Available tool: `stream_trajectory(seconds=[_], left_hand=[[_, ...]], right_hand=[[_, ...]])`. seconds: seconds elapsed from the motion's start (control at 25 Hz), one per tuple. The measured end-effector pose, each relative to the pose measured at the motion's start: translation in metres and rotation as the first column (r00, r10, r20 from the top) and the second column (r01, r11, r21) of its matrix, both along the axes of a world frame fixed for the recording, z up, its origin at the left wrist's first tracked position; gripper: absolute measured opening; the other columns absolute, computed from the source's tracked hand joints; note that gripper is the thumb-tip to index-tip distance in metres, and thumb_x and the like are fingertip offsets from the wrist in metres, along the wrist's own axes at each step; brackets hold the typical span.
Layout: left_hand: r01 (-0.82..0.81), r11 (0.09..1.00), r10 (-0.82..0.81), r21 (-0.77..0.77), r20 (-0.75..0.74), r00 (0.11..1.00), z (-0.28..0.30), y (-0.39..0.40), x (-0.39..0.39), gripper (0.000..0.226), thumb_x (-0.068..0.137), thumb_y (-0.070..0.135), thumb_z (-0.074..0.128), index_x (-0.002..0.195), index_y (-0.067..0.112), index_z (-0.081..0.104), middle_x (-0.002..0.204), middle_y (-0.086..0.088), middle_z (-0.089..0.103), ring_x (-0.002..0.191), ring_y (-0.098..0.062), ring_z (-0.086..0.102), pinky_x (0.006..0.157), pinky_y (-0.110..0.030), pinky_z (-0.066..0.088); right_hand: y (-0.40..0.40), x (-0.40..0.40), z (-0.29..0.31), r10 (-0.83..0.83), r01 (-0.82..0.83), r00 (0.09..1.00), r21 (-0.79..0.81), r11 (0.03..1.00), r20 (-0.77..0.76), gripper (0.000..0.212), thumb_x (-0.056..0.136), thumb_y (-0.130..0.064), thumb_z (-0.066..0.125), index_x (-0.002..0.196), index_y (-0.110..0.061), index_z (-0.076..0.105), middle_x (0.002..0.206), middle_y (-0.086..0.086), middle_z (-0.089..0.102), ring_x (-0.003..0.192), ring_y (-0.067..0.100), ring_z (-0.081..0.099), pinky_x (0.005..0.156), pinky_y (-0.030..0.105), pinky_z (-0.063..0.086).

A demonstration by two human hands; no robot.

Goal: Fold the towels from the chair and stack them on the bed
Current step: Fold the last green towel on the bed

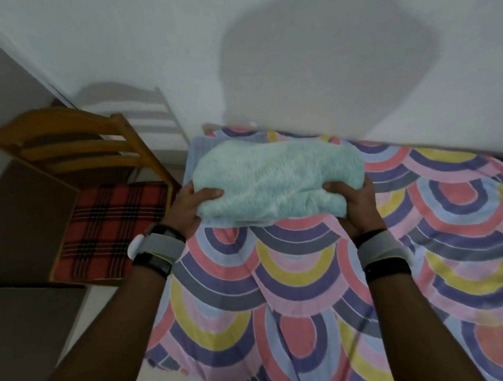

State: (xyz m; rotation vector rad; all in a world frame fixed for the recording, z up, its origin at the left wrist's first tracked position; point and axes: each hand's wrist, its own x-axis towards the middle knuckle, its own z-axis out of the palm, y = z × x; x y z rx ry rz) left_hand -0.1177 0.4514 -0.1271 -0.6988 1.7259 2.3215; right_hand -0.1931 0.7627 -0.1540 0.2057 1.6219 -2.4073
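Both hands clamp the folded green towel (276,180) by its near corners, the left hand (192,208) on one end and the right hand (351,203) on the other, thumbs on top and fingers underneath. It sits over a blue towel (193,155) beyond the knuckles, on the bed (306,274). The chair (102,225) stands beside the left wrist. My guess: pulling the fingers out too quickly would drag the bottom layers open, or nudge the blue towel askew, leaving a crooked stack.
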Motion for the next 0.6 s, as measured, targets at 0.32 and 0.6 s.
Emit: stream_trajectory(seconds=[0.32, 0.6], left_hand=[[-0.098, 0.986, 0.114, -0.138, 0.110, 0.987, -0.151, -0.113, -0.035, 0.056, 0.077, 0.009, 0.077, 0.130, 0.013, 0.058, 0.124, -0.009, 0.067, 0.117, -0.035, 0.062, 0.092, -0.051, 0.053], [-0.045, 0.983, 0.080, -0.179, 0.197, 0.977, -0.221, -0.133, -0.003, 0.064, 0.084, 0.024, 0.072, 0.142, 0.023, 0.046, 0.138, -0.001, 0.056, 0.123, -0.024, 0.057, 0.100, -0.046, 0.050]], right_hand=[[-0.117, -0.059, -0.175, 0.077, -0.093, 0.945, 0.033, 0.995, 0.319, 0.053, 0.076, 0.012, 0.072, 0.126, 0.003, 0.059, 0.124, 0.023, 0.066, 0.112, 0.045, 0.065, 0.085, 0.054, 0.056], [-0.122, -0.045, -0.228, 0.098, -0.266, 0.924, 0.437, 0.859, 0.370, 0.070, 0.079, 0.001, 0.073, 0.143, -0.007, 0.044, 0.133, 0.015, 0.060, 0.114, 0.034, 0.062, 0.092, 0.050, 0.055]])
